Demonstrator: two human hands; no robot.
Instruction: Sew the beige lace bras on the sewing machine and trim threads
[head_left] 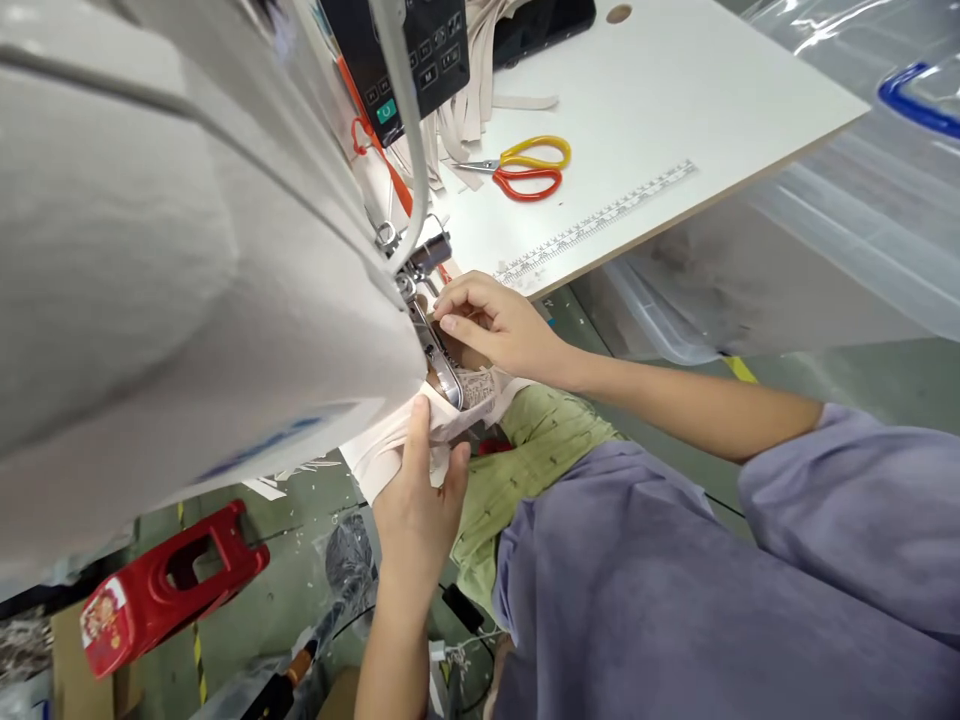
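A big white sewing machine [172, 260] fills the left of the view. Under its metal presser foot [435, 345] lies a pale beige fabric piece [390, 455] with a lace edge [480, 385]. My left hand [416, 505] comes up from below, its thumb and fingers closed on the fabric just under the machine's end. My right hand [499, 325] reaches in from the right, fingers pinched on the fabric right beside the presser foot. My lilac sleeve and green trousers show below.
Yellow and red scissors [525, 168] lie on the white table [675, 100], near beige strips [469, 110] and a printed ruler at its edge. A control panel [420, 55] hangs above. A red stool [161, 585] stands on the floor; clear plastic bins [825, 250] stand at right.
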